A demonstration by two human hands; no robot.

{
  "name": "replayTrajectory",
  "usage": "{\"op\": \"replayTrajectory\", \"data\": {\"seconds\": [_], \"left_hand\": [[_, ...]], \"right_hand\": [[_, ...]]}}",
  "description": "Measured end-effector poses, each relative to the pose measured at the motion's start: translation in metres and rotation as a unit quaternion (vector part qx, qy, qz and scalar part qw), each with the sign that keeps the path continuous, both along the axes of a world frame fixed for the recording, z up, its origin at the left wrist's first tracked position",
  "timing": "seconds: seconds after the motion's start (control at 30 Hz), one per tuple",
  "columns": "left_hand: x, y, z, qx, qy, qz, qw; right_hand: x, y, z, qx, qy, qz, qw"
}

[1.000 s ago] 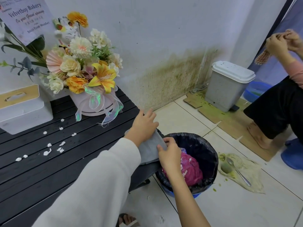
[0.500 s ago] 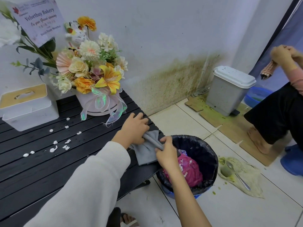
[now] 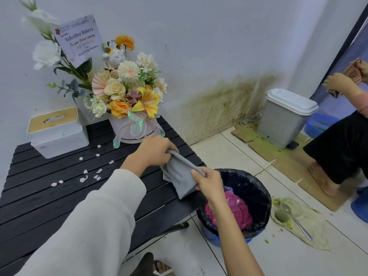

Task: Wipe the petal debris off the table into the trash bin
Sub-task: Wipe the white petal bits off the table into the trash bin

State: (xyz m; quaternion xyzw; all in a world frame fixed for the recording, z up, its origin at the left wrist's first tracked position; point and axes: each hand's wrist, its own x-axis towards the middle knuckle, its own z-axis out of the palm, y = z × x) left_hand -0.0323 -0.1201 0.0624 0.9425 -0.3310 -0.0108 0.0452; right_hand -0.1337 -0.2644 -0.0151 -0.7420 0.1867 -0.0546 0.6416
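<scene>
Beside table (image 3: 59, 206) edge, both hands stretch cloth (image 3: 180, 177) near bin (image 3: 264, 198).

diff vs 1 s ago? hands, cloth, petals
Both hands, left hand and right hand, now stretch the grey cloth taut between them at the table edge; earlier it was bunched. White petals remain unswept; trash bin unmoved.

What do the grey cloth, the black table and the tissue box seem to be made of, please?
Grey cloth: soft, matte woven fabric; it drapes and bunches between both hands. Black table: painted slats, wood or metal, unclear; slight sheen, parallel gaps. Tissue box: smooth white plastic by its look, with a pale wood-grain lid.
</scene>
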Motion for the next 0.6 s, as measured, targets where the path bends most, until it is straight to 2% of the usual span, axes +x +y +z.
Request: {"op": "replayTrajectory", "data": {"seconds": [0.07, 0.13, 0.2, 0.27, 0.37, 0.43, 0.53, 0.6], "left_hand": [[0.000, 0.006, 0.005, -0.055, 0.051, 0.037, 0.996], [-0.001, 0.011, 0.012, -0.169, 0.099, 0.081, 0.977], [-0.002, 0.013, 0.020, -0.280, 0.105, 0.099, 0.949], [-0.005, 0.013, 0.027, -0.356, 0.095, 0.111, 0.923], [-0.005, 0.018, 0.031, -0.417, 0.105, 0.116, 0.895], [-0.003, 0.022, 0.032, -0.450, 0.091, 0.128, 0.879], [-0.001, 0.026, 0.042, -0.510, 0.053, 0.158, 0.844], [-0.006, 0.030, 0.041, -0.527, 0.025, 0.169, 0.832]], "right_hand": [[0.000, -0.005, 0.011, 0.034, -0.045, -0.028, 0.998], [0.002, -0.009, 0.029, 0.108, -0.091, -0.050, 0.989], [0.008, -0.011, 0.046, 0.163, -0.135, -0.067, 0.975], [0.015, -0.010, 0.058, 0.161, -0.165, -0.079, 0.970], [0.028, -0.006, 0.069, 0.121, -0.172, -0.094, 0.973], [0.035, -0.005, 0.078, 0.136, -0.191, -0.091, 0.968], [0.041, -0.005, 0.093, 0.145, -0.246, -0.055, 0.957], [0.039, -0.003, 0.094, 0.127, -0.258, -0.017, 0.958]]}}
